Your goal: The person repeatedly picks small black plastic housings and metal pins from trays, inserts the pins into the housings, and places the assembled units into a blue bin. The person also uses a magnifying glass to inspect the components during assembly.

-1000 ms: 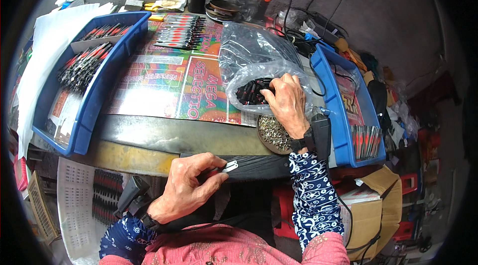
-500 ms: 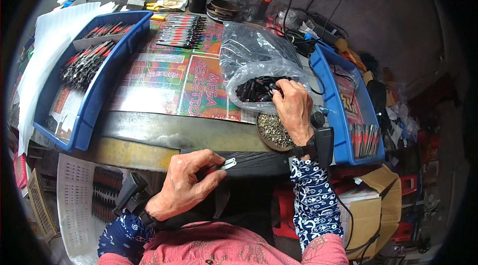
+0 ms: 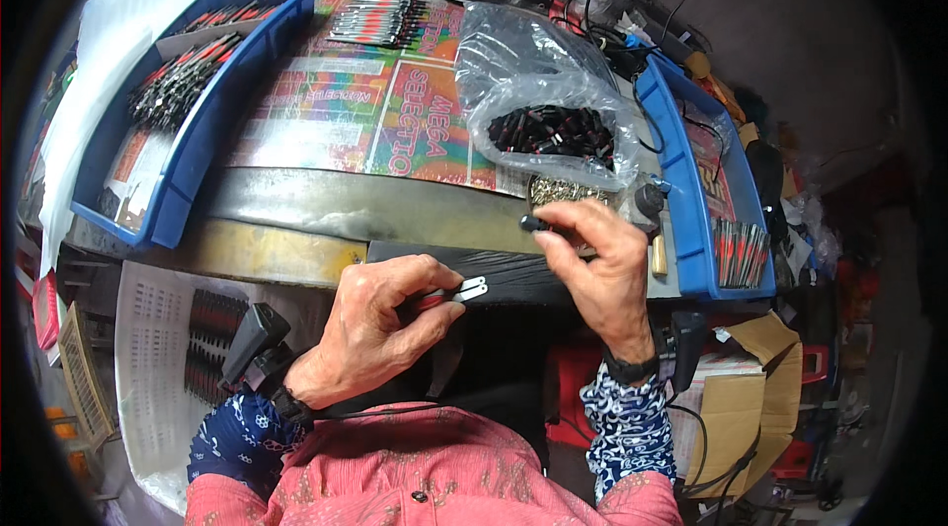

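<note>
At the table's front edge my left hand [image 3: 383, 328] is closed round a small red-and-black piece. Two flat silver tabs with holes [image 3: 474, 289] stick out of it past my fingertips. To its right, my right hand [image 3: 610, 274] pinches a small black part [image 3: 534, 224] between thumb and fingers. Beyond that hand lies an open clear plastic bag [image 3: 533, 42], its mouth full of similar black and red parts [image 3: 553, 134]. A round dish of small metal pieces [image 3: 565, 193] sits between bag and hand, partly covered by my fingers.
A blue tray [image 3: 188, 175] with slim black-and-red pieces stands at the left, another blue tray [image 3: 681, 180] at the right. A row of similar pieces [image 3: 380, 17] lies at the back. Below the table are a white basket [image 3: 148, 368] and a cardboard box [image 3: 736, 417].
My right hand has left the bag and come back toward me with a black part in its pinch. My left hand keeps its hold. The view has shifted slightly.
</note>
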Demonstrator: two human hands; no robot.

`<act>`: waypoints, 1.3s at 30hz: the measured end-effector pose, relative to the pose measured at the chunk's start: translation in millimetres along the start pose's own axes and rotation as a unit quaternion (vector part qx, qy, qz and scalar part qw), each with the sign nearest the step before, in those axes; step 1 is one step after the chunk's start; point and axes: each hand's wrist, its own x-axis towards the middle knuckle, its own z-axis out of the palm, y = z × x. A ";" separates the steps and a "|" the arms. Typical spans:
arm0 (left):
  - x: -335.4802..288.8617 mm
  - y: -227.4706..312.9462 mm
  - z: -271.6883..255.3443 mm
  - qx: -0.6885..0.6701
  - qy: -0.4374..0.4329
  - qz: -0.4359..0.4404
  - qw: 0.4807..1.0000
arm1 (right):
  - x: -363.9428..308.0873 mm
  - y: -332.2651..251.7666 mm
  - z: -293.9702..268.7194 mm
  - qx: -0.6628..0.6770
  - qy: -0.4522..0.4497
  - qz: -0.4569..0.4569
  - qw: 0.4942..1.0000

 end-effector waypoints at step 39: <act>-41.0 -1.8 19.2 0.066 -0.075 0.104 0.990 | -78.2 -19.0 20.1 0.342 -0.179 0.140 0.912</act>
